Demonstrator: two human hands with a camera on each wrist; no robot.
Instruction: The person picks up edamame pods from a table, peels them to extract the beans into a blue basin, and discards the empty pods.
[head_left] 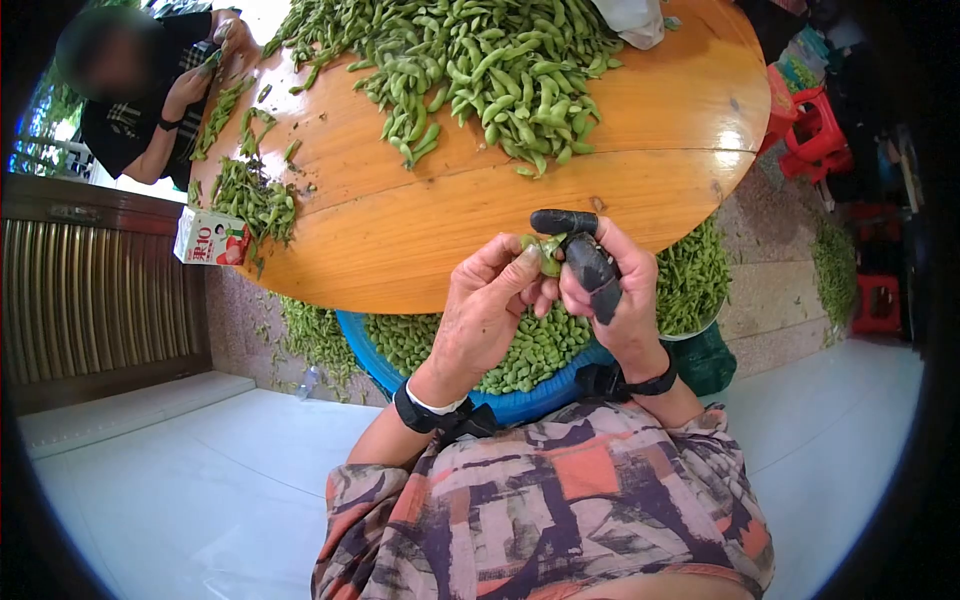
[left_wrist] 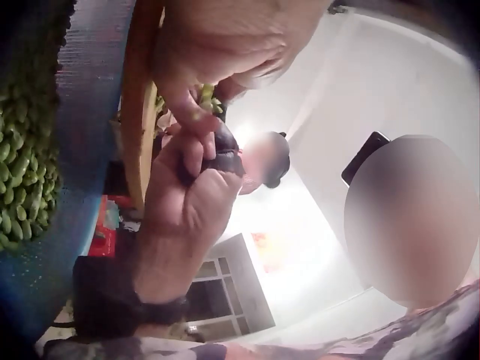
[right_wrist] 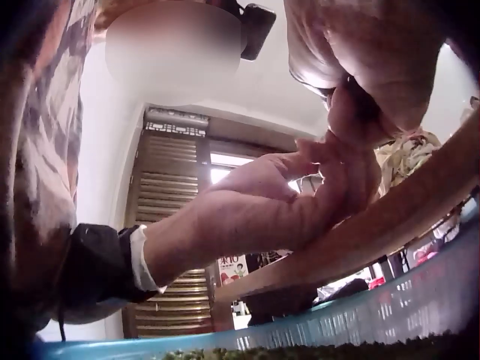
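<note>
A green soybean pod [head_left: 548,258] is held between both hands, over the near table edge in the head view. My left hand [head_left: 488,305] pinches it with thumb and fingers. My right hand [head_left: 615,285] grips the pod's other side, its fingers curled; black covers [head_left: 592,272] wrap its thumb and index finger. Right under the hands stands a blue basin [head_left: 352,335] filled with shelled green beans [head_left: 535,355]. In the left wrist view the pod [left_wrist: 204,96] shows between the two hands, partly hidden by fingers.
A big heap of pods [head_left: 490,70] covers the far part of the round wooden table [head_left: 640,180]. A smaller pile [head_left: 250,195] lies by a carton [head_left: 212,238] at left, near another person [head_left: 140,120]. Empty husks [head_left: 690,275] fill a container at right, near red stools [head_left: 815,135].
</note>
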